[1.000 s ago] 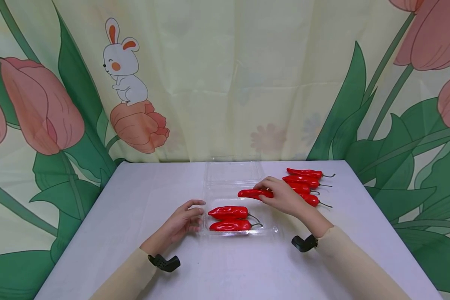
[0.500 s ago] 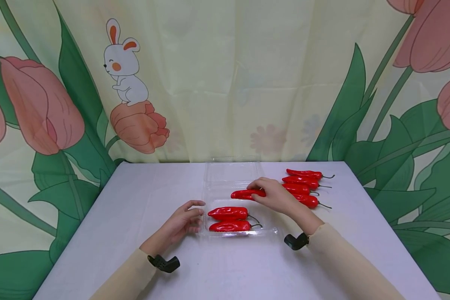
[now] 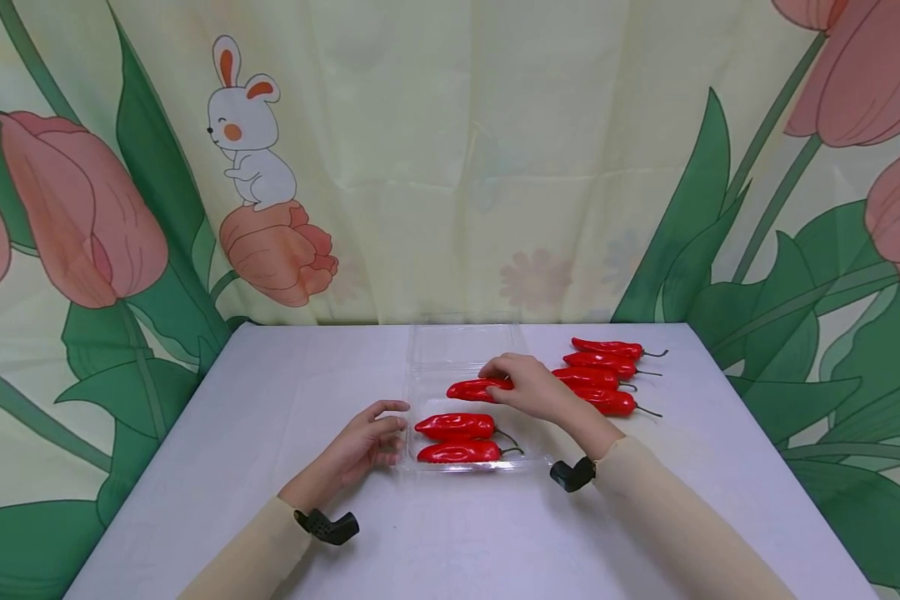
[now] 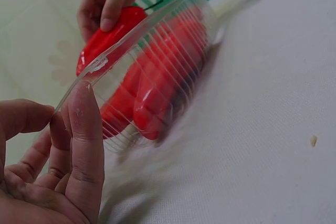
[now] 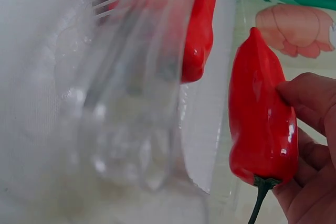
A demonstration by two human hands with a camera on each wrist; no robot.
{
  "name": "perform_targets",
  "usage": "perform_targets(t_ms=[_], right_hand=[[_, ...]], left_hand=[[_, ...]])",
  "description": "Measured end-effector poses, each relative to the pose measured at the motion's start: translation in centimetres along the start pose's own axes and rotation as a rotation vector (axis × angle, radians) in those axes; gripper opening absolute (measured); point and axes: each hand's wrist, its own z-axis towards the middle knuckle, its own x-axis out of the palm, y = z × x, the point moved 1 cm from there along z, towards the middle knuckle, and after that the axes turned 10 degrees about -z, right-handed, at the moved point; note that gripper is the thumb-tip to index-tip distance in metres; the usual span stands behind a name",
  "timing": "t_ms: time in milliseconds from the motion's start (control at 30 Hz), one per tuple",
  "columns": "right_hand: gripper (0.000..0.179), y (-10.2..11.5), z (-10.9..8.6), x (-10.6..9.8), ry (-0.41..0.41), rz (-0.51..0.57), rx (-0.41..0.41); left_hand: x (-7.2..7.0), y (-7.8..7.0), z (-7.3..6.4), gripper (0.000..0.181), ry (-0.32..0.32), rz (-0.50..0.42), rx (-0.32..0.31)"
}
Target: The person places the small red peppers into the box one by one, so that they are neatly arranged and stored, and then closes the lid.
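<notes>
My right hand pinches a red pepper with a green stem, between thumb and fingers. That pepper is over the back part of a clear plastic clamshell box. Two more red peppers lie in the front of the box, a rear one and a front one, stems to the right. At the box's left side is my left hand; in the left wrist view its thumb and fingers pinch the box's rim. The box's lid is folded back, away from me.
Several red peppers, one of them nearest me, lie in a column to the right of the box, partly behind my right hand. A white cloth covers the table. Behind its far edge hangs a curtain printed with tulips and a rabbit.
My right hand has moved left with its pepper, further over the box. The left hand stays at the box's left side, and the two peppers in the box lie as before.
</notes>
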Motion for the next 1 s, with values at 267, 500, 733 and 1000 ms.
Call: perform_targets(t_ms=[267, 500, 733, 1000], right_hand=[[0.035, 0.6, 0.6, 0.5, 0.074, -0.005, 0.006], [0.030, 1.1, 1.1, 0.9, 0.121, -0.017, -0.020], [0.026, 1.9, 2.0, 1.6, 0.144, -0.035, -0.031], [0.021, 2.9, 2.6, 2.1, 0.192, -0.094, -0.028]], left_hand=[[0.0, 0.0, 0.0, 0.044, 0.003, -0.006, -0.001], [-0.1, 0.1, 0.0, 0.045, 0.007, -0.006, 0.005], [-0.1, 0.0, 0.0, 0.047, 0.009, 0.005, 0.006], [-0.1, 0.2, 0.0, 0.046, 0.014, 0.013, 0.010]])
